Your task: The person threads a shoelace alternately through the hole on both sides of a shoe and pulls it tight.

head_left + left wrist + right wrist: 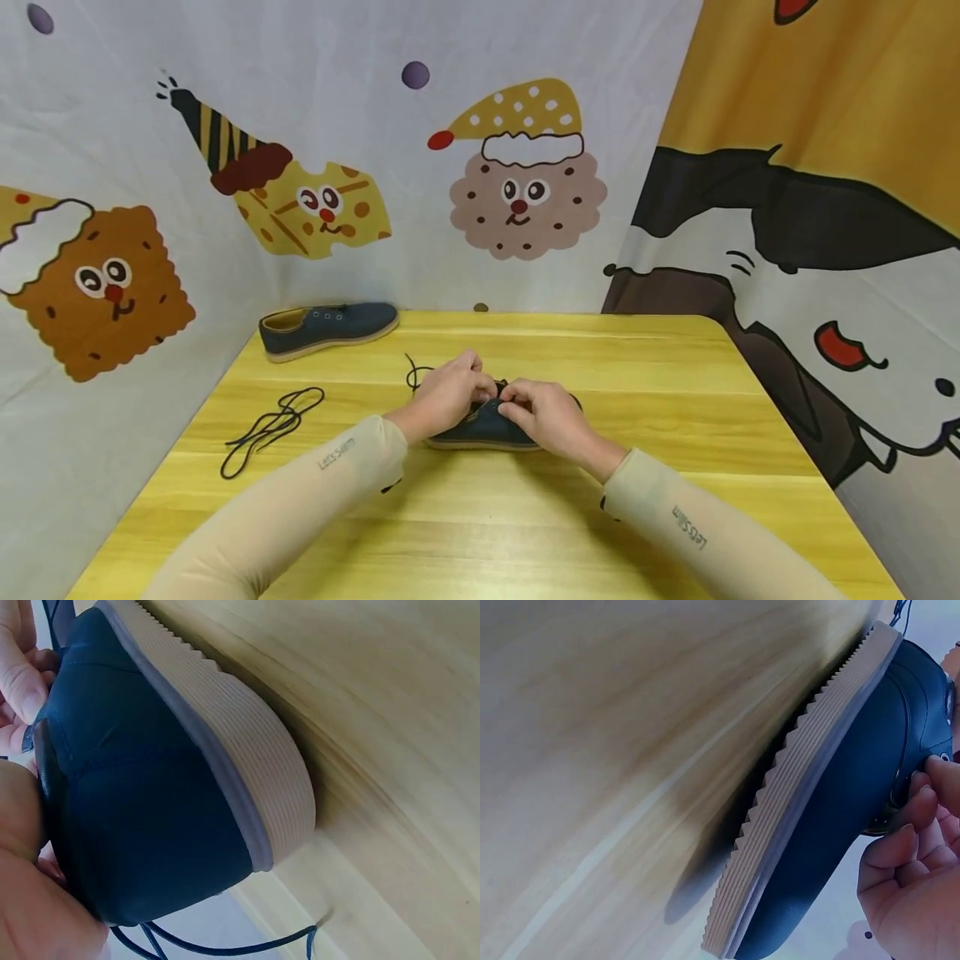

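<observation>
Right hand (553,418) pinches the eyelet edge of a smooth navy shoe (480,430) with ridged tan sole (799,776) — left hand (448,395) bends over its opening, grip unclear — thin dark looped lace (262,431) nearby

From the middle shoe (480,432) on the table (450,517), a loose lace (276,425) lies at nine o'clock, a second shoe (341,327) at ten, the curtain (412,275) behind at twelve.

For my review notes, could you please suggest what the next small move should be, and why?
Perhaps guide the lace trailing behind the nearer shoe through an eyelet: the right hand has fingers beside one, and the left hand is at the shoe's opening.
</observation>
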Demonstrator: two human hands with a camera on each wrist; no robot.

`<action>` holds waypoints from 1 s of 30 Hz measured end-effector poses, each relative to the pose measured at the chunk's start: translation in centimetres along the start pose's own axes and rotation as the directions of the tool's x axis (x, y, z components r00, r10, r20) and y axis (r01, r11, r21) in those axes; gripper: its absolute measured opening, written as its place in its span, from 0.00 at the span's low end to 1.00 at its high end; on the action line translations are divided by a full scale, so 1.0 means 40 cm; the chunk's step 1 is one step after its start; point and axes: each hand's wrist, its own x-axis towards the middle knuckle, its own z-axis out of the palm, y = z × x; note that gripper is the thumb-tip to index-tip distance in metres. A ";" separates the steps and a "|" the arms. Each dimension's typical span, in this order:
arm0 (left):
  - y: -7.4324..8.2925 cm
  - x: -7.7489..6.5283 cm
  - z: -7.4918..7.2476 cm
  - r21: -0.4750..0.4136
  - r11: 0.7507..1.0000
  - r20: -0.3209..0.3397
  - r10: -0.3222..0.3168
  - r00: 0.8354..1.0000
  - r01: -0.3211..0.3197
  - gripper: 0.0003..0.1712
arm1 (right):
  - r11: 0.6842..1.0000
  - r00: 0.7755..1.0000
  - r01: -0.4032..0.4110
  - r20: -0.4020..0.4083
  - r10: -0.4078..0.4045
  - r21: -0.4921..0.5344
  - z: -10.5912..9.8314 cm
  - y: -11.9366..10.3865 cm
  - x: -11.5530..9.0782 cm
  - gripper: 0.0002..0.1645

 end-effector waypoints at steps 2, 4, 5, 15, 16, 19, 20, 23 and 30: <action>0.000 0.001 0.000 -0.008 1.000 -0.015 0.000 1.000 0.000 0.10 | 1.000 1.000 -0.004 -0.004 0.004 0.011 -0.001 -0.001 0.000 0.03; 0.001 0.001 -0.002 -0.012 1.000 -0.025 0.001 1.000 -0.001 0.10 | 1.000 1.000 -0.005 -0.003 0.006 0.019 -0.001 -0.001 0.000 0.03; 0.002 0.001 -0.003 -0.013 1.000 -0.028 -0.001 1.000 0.001 0.10 | 1.000 1.000 -0.010 -0.003 0.010 0.020 -0.001 -0.003 0.000 0.03; 0.005 -0.006 0.002 -0.038 0.999 -0.021 -0.012 1.000 0.011 0.07 | 0.999 1.000 -0.027 0.010 0.027 0.037 0.003 -0.005 0.001 0.03; 0.005 -0.007 0.002 -0.037 0.999 -0.027 -0.019 0.999 0.018 0.06 | 0.999 1.000 -0.030 0.009 0.030 0.034 0.004 -0.006 0.001 0.04; 0.003 -0.014 0.001 -0.035 0.999 -0.025 -0.034 0.999 0.033 0.07 | 0.999 1.000 -0.029 0.007 0.029 0.021 0.007 -0.006 -0.001 0.05; 0.003 -0.016 -0.001 -0.033 0.999 -0.017 -0.034 0.999 0.033 0.07 | 0.999 1.000 -0.030 0.004 0.030 0.015 0.009 -0.007 -0.001 0.05; 0.005 -0.022 -0.014 -0.031 0.999 0.025 -0.022 0.999 0.023 0.07 | 0.999 0.999 -0.038 -0.008 0.038 -0.006 0.013 -0.007 -0.003 0.06; 0.015 -0.025 -0.056 -0.117 0.991 0.198 -0.044 0.979 0.068 0.11 | 0.998 0.996 -0.051 -0.069 0.048 -0.038 0.020 -0.003 -0.003 0.08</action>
